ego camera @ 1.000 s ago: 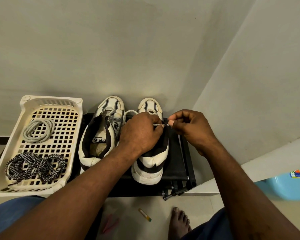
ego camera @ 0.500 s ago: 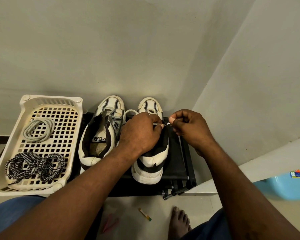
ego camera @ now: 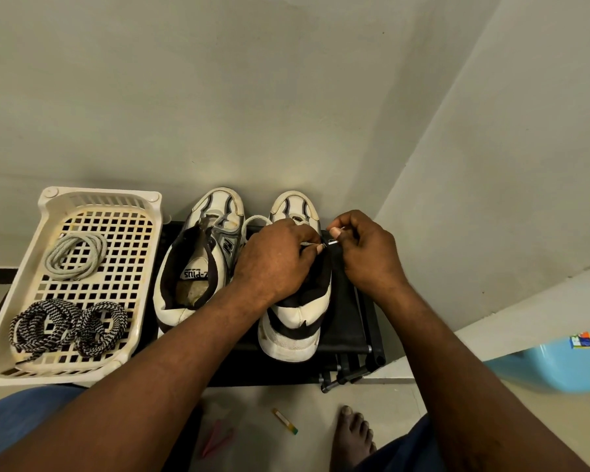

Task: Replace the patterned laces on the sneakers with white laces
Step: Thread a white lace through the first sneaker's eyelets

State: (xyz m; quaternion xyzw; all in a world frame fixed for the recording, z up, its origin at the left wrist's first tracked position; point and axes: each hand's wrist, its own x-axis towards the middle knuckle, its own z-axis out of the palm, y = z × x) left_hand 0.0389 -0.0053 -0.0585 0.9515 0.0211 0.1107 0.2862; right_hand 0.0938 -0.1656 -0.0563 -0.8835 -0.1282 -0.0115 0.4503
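Two white-and-black sneakers stand on a low black rack, toes toward the wall. The left sneaker has no lace. My left hand lies over the right sneaker and pinches a white lace near its eyelets. My right hand pinches the tip of that lace just right of the shoe. A loop of the lace shows between the two shoes. In the cream basket lie two coiled patterned black-and-white laces and a coiled white lace.
Walls close in behind and to the right. A light blue tub sits at the right edge. On the floor lie a small yellow-green stick and a pink object, beside a bare foot.
My right hand has shifted slightly left and closer to my left hand, still pinching the lace tip. The shoes and basket have not moved.
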